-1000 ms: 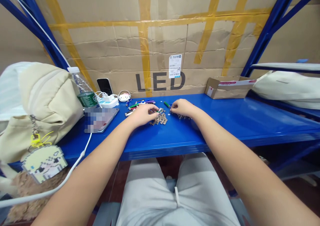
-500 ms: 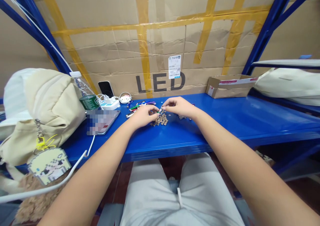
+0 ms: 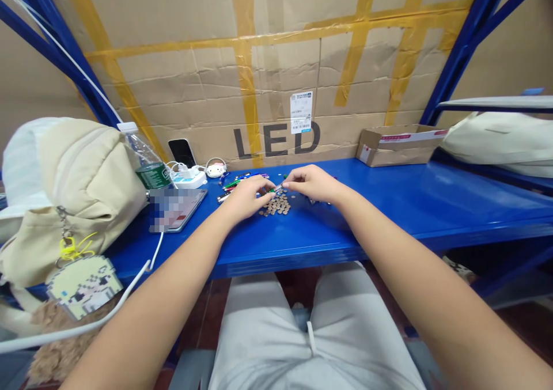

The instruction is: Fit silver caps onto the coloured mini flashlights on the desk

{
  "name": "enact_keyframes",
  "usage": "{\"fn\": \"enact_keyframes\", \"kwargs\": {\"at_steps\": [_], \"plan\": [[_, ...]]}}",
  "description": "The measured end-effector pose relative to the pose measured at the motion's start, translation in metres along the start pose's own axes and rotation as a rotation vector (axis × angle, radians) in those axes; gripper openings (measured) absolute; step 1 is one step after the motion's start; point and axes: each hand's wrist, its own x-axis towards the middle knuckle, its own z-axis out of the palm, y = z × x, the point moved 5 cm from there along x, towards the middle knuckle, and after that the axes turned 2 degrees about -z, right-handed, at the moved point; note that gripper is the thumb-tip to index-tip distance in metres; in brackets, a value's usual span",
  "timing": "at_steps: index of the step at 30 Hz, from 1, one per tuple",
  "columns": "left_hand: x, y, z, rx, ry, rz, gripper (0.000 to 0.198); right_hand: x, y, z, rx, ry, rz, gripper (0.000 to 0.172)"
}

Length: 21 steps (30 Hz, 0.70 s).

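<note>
My left hand (image 3: 247,197) is closed on a small green-and-silver tube (image 3: 276,189), held just above the table. From the other side, the thumb and fingertips of my right hand (image 3: 314,183) pinch the silver end of this tube. Below and between the hands lies a pile of small round tan discs (image 3: 277,205). Several slim coloured tubes (image 3: 242,179), in blue, green, red and silver, lie beyond my left hand. Small shiny pieces (image 3: 315,201), too small to name, are partly hidden under my right hand.
On the left of the blue table (image 3: 389,205) are a beige bag (image 3: 90,171), a bottle (image 3: 149,165), a tablet-like device (image 3: 185,211), a power strip (image 3: 190,178) and a phone (image 3: 181,152). A cardboard box (image 3: 400,146) sits at the back right. Taped cardboard (image 3: 199,96) stands behind.
Both hands keep nearly the same place. The tube between them shows more of its green and silver length now, with the fingers shifted slightly. The view has tilted a little.
</note>
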Motion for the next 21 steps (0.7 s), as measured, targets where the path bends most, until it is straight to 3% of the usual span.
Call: {"fn": "enact_keyframes", "kwargs": {"at_steps": [4, 8, 12, 16, 18, 21], "plan": [[-0.001, 0.01, -0.001, 0.267, 0.057, 0.097, 0.018, -0.002, 0.0, 0.0, 0.066, 0.061, 0.108, 0.024], [0.0, 0.016, 0.003, 0.514, 0.108, 0.132, 0.023, -0.001, 0.007, 0.007, 0.277, 0.106, 0.203, 0.023], [0.001, 0.024, 0.004, 0.621, 0.121, 0.174, 0.028, 0.0, 0.015, 0.012, 0.523, 0.135, 0.35, 0.019], [0.002, 0.03, 0.003, 0.632, 0.113, 0.197, 0.031, -0.002, 0.019, 0.017, 0.698, 0.081, 0.527, 0.024], [0.003, 0.027, 0.003, 0.593, 0.126, 0.168, 0.028, -0.001, 0.019, 0.017, 0.652, 0.046, 0.508, 0.024], [0.007, 0.013, -0.001, 0.374, 0.167, 0.058, 0.02, 0.004, 0.014, 0.009, 0.294, 0.063, 0.27, 0.025]]}}
